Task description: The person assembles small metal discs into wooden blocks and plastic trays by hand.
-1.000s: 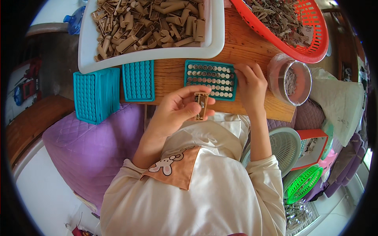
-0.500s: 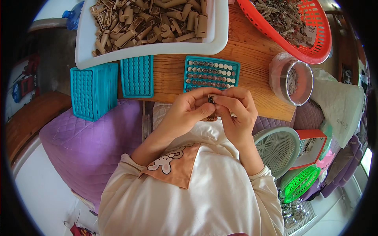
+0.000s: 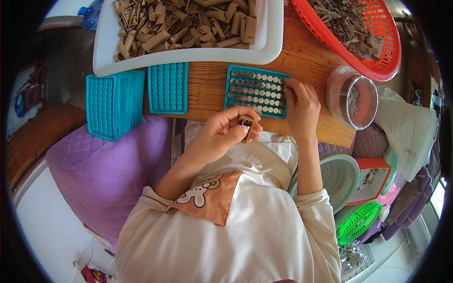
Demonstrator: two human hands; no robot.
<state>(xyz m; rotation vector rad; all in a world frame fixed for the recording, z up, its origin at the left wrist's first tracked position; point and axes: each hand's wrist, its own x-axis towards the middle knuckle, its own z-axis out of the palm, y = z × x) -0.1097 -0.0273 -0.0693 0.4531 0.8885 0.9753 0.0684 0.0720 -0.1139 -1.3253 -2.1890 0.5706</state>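
Note:
My left hand [image 3: 222,134] is closed on a small brown plastic casing [image 3: 246,123], held upright above my lap with its dark inner parts showing. My right hand [image 3: 303,106] reaches to the right edge of a teal tray [image 3: 227,101]. Its fingers are bent together by the tray's far right corner, and whatever lies between the tips is hidden. Rows of round, flat silver discs [image 3: 264,93], like button cells, fill the tray; some are shiny and others pale.
A white tub [image 3: 188,60] of brown casings stands at the back. Left are an unfilled teal tray [image 3: 168,89] and a stack of teal trays [image 3: 113,106]. A red basket [image 3: 349,59] and a lined round container [image 3: 337,101] sit right. Below the table edge is a grey-green basket [image 3: 342,184].
My right hand has left the casing and moved away to the disc tray's right edge. My left hand keeps the casing, now more in the open. The view has shifted slightly.

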